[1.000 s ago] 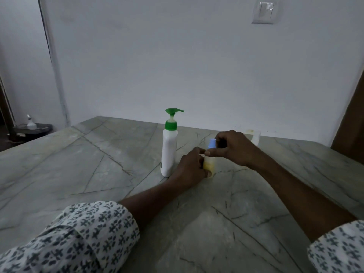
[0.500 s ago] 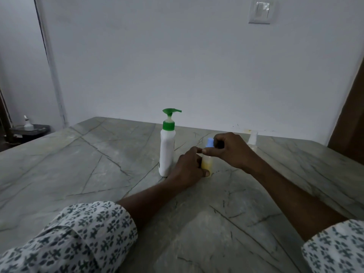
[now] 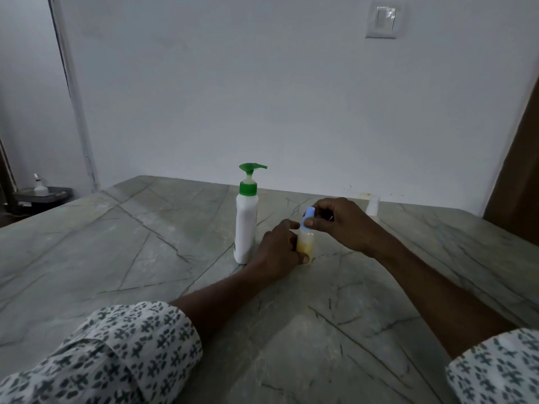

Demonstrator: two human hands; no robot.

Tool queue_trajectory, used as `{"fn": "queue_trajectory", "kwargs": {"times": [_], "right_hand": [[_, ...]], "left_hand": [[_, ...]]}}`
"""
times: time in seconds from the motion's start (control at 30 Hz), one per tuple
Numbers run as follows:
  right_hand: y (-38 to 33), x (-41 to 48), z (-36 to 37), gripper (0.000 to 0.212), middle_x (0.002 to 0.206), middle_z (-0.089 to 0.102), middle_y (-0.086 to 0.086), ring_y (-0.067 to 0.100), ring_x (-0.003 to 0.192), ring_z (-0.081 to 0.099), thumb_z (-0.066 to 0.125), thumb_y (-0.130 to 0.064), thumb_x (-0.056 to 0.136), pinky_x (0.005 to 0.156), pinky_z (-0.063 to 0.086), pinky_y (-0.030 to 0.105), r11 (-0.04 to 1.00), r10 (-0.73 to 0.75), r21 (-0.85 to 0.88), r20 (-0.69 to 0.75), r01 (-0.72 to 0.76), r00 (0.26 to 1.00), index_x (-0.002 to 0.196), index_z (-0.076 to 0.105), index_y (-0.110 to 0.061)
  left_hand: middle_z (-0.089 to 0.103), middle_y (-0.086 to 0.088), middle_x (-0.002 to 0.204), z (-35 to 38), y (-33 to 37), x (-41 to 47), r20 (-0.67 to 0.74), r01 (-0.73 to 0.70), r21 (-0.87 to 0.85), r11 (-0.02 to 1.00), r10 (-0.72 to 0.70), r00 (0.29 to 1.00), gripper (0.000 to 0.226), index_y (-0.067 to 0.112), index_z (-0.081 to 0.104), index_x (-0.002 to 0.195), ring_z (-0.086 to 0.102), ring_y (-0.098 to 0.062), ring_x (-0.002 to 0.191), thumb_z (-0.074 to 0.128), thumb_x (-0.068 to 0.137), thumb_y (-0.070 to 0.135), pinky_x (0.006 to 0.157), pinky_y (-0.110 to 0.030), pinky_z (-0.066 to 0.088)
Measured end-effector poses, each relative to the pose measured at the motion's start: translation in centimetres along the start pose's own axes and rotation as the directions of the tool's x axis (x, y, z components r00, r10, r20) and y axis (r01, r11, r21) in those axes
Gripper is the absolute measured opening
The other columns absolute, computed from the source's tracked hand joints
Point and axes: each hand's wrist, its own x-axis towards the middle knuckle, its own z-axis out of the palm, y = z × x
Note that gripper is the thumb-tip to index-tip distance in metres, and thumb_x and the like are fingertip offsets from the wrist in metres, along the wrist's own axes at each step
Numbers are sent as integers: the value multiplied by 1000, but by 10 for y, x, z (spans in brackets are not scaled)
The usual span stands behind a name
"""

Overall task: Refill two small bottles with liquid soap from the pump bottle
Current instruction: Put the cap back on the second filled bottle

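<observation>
Two-handed, grips the small bottle [image 3: 306,243] of yellow soap low down with the left hand [image 3: 277,252], standing on the stone table [image 3: 145,243] just right of the upright pump bottle [image 3: 246,225], and pinches the blue cap [image 3: 308,217] at its top with the right hand [image 3: 341,223], second small bottle [image 3: 372,206] behind near the wall.

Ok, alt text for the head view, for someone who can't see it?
The left hand grips a small bottle of yellowish liquid on the stone table while the right hand pinches its blue cap. A white pump bottle stands upright beside it; a second small bottle sits farther back.
</observation>
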Motion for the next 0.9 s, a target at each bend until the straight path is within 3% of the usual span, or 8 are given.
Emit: {"fn": "queue_trajectory", "kwargs": {"times": [0.07, 0.17, 0.3, 0.37, 0.5, 0.73, 0.8, 0.9], "right_hand": [[1, 0, 8, 30, 62, 44, -5, 9, 56, 41, 69, -31, 88, 56, 32, 24, 990, -33, -138, -71, 23, 997, 67, 51, -18], [-1, 1, 18, 35, 61, 41, -5, 8, 54, 38, 70, -34, 86, 54, 29, 26, 980, -77, -195, -157, 46, 985, 66, 47, -16], [2, -1, 2, 22, 82, 60, -8, 8, 71, 54, 74, -38, 83, 68, 44, 25, 1000, 6, 23, 28, -7, 1000, 95, 68, -20], [7, -4, -1, 10, 76, 59, -8, 10, 69, 51, 75, -33, 82, 70, 43, 31, 997, -10, 80, 30, 8, 999, 81, 68, -26], [11, -6, 5, 22, 61, 54, -15, 2, 59, 46, 75, -27, 83, 66, 41, 27, 990, 1, 141, -60, 7, 998, 66, 63, -31], [10, -3, 20, 37, 57, 43, -1, 7, 51, 38, 72, -33, 85, 51, 29, 15, 998, -64, -15, -202, 62, 977, 72, 63, 1], [9, -4, 24, 40, 56, 43, 1, 12, 53, 39, 72, -33, 86, 53, 30, 20, 998, -56, -46, -240, 47, 969, 68, 59, 1], [4, -7, 26, 42, 51, 37, -7, 7, 49, 35, 74, -34, 84, 51, 27, 18, 998, -33, -59, -289, 16, 957, 56, 47, -17]], "left_hand": [[63, -2, 121, 1, 0, 0, -10, -8, 6, 1000, 8, 1000, 68, 17, 41, 137, 55, -8, 95, 78, 80, 18, 66, -8, 38], [62, -2, 121, 1, 0, 0, -4, -8, 22, 1000, 8, 1000, 69, 16, 39, 139, 53, -8, 96, 77, 81, 18, 69, -12, 38], [61, 2, 108, 1, -1, 0, -7, -6, 19, 1000, 6, 1000, 64, 16, 42, 135, 57, -12, 95, 77, 81, 19, 64, -12, 38], [63, -1, 116, 1, -1, 1, 0, -7, 7, 1000, 7, 1000, 68, 17, 41, 138, 57, -11, 95, 77, 80, 19, 72, -16, 42], [64, -3, 123, 2, -3, 3, -4, -7, -12, 1000, 7, 1000, 70, 17, 41, 138, 61, -17, 107, 79, 79, 19, 86, -25, 49], [60, -3, 127, 4, -5, 6, -6, -14, 32, 999, 14, 1000, 70, 18, 38, 140, 56, -13, 103, 77, 81, 20, 81, -19, 42], [59, -4, 128, 4, -4, 5, -14, -12, 52, 999, 13, 1000, 71, 18, 36, 141, 57, -16, 110, 76, 82, 21, 82, -20, 42], [59, 0, 122, 3, -2, 1, -28, -32, 43, 999, 33, 999, 70, 21, 37, 140, 55, -11, 100, 76, 82, 23, 74, -15, 42]]}}
